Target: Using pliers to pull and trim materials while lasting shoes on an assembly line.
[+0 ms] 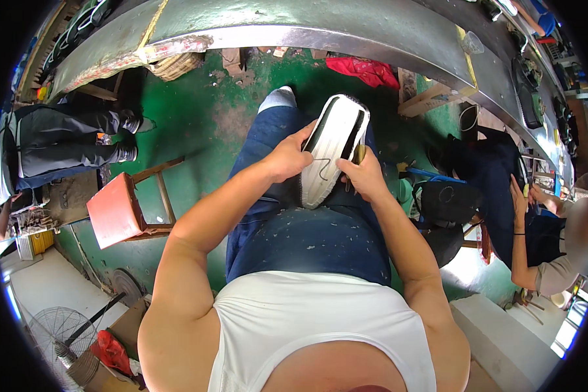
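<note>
Currently I have both hands clamped on one shoe, apart from each other at its two sides. The shoe (332, 134) is held over the lap, between the knees, its long white face turned up toward my camera, with dark strips along the edges. The left hand (289, 160) grips the left edge, thumb near the white face; the right hand (366, 175) grips the right edge, thumb pressed on it. A thin dark thread (323, 168) curls across the shoe between the thumbs. At the right hand I see a small yellowish-brown piece (359, 154); I can't tell what it is. Beneath are dark blue trousers (307, 238), speckled with pale bits. On the far side runs a long metal bench (294, 19), a red cloth (366, 70) below it. To the left stands a red-seated stool (115, 210); to the right sits a co-worker (555, 277).
</note>
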{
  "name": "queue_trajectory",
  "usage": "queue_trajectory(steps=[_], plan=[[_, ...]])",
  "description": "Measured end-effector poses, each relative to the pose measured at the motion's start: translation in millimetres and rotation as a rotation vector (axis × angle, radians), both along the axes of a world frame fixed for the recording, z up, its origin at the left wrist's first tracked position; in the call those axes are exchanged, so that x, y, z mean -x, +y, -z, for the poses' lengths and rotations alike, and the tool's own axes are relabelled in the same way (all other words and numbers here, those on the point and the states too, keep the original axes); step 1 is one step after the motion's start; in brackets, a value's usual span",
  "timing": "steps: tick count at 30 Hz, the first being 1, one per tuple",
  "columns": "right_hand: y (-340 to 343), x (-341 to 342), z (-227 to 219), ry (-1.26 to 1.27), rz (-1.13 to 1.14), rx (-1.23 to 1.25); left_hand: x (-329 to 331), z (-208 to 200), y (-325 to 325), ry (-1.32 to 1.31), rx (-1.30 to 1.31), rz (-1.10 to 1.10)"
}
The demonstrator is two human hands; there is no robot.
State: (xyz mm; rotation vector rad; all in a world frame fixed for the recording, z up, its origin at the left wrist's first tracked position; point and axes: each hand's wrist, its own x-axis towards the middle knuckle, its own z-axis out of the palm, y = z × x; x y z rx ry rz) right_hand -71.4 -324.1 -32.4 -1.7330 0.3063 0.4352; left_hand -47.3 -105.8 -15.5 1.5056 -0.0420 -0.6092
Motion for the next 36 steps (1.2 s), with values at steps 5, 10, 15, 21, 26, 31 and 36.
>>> queue_trajectory(steps=[5,10,15,21,26,31,36], plan=[[-35,-5,-17,0.083,-0.207,0.053,-14,-13,12,0.425,0.312,0.265],[-74,20,-45,-0.079,-0.298,0.438,17,13,-2,0.358,0.348,0.111],[-62,23,-102,-0.11,-0.803,0.435,39,23,-8,0.136,0.091,0.054],[-37,-3,-113,-0.404,-0.995,0.846,39,30,-13,-0.096,-0.114,0.151],[-28,-7,-103,-0.132,-1.186,0.845,26,12,-24,0.519,0.448,-0.228],[-13,40,-41,-0.324,-0.718,0.563,15,38,-37,0.393,-0.004,-0.442],[-42,10,-64,-0.283,-0.838,0.549,13,60,-30,-0.035,-0.385,-0.312]])
